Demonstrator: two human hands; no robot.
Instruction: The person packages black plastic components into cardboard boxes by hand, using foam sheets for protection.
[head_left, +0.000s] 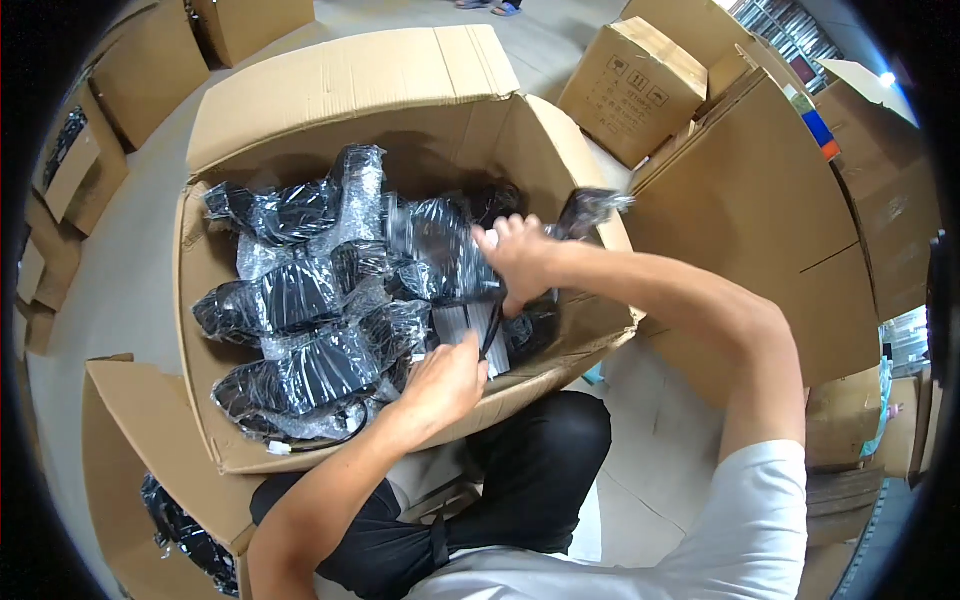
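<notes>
A large open cardboard box holds several black curved parts wrapped in clear plastic. One such wrapped black part, blurred by motion, lies under my right hand, whose fingers are closed on its right side. Past that hand a black end in clear plastic sticks up; I cannot tell if it belongs to the same part. My left hand is at the box's near side, its fingers closed around a thin black cable. To its left lie other wrapped black parts.
A smaller box with wrapped black items stands at lower left. A closed carton and a large box stand on the right. More boxes line the left. Another person's feet show at the top.
</notes>
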